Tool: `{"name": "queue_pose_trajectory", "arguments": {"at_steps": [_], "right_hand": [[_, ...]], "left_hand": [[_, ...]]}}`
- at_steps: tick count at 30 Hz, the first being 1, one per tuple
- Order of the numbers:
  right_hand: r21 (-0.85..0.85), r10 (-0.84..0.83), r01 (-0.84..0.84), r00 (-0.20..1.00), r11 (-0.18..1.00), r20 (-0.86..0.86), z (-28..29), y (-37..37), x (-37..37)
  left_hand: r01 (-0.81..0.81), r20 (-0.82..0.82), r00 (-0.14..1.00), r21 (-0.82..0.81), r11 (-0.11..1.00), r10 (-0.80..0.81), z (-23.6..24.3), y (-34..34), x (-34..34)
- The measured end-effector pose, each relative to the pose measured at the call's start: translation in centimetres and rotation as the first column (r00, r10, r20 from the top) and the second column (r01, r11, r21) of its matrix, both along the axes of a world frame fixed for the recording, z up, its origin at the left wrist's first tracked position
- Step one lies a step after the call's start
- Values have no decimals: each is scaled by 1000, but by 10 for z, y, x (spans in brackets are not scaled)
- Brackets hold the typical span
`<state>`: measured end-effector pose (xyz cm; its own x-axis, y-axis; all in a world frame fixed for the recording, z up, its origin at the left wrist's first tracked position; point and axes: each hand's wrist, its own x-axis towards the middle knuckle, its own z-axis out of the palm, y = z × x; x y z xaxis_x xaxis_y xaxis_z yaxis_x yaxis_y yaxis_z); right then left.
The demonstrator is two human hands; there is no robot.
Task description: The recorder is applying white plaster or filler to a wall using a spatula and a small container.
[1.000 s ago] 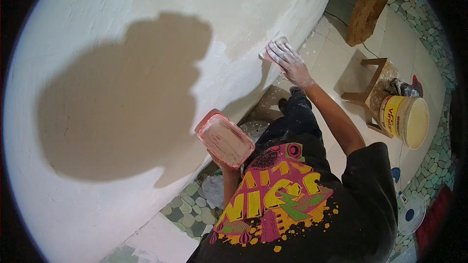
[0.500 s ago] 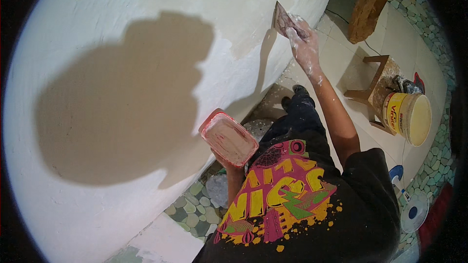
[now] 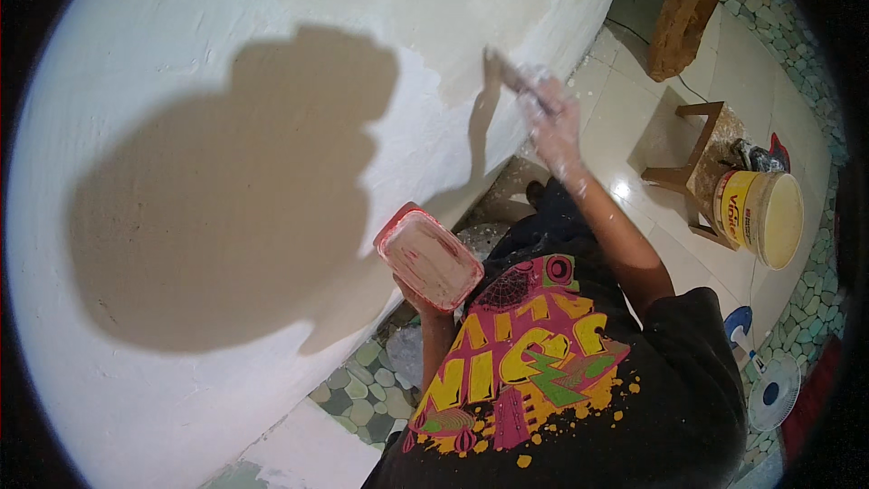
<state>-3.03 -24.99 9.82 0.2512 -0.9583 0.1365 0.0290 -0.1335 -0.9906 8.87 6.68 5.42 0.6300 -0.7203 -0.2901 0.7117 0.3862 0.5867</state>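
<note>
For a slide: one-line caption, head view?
Left hand holding a red tub, blurred right hand holding a flat scraper by a patchy white wall.

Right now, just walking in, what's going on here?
A person's right hand holds a flat tool close to a pale wall; blur hides whether they touch. The left hand holds a red-rimmed tray with pinkish smears inside. A brown stool and a bucket are off to the right.

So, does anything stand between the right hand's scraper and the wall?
Nothing visible. The right hand holds the scraper at or near the wall; the red tray in the left hand sits lower in view.
</note>
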Motion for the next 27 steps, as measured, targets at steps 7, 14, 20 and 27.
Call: {"name": "queue_pose_trajectory", "arguments": {"at_steps": [7,14,20,27], "right_hand": [[-53,-42,44,999,998,24,23,22,20],[-167,244,-218,957,962,155,40,71,26],[-203,274,-251,957,946,95,20,59,9],[-561,23,-106,988,821,-153,-29,5,-15]], "left_hand": [[-25,-12,1000,-6,1000,25,-8,5,-3],[-63,-66,996,21,998,64,-10,0,-11],[-75,-102,992,-50,996,69,5,-8,-19],[-109,-92,989,37,993,112,-2,3,-22]]}}
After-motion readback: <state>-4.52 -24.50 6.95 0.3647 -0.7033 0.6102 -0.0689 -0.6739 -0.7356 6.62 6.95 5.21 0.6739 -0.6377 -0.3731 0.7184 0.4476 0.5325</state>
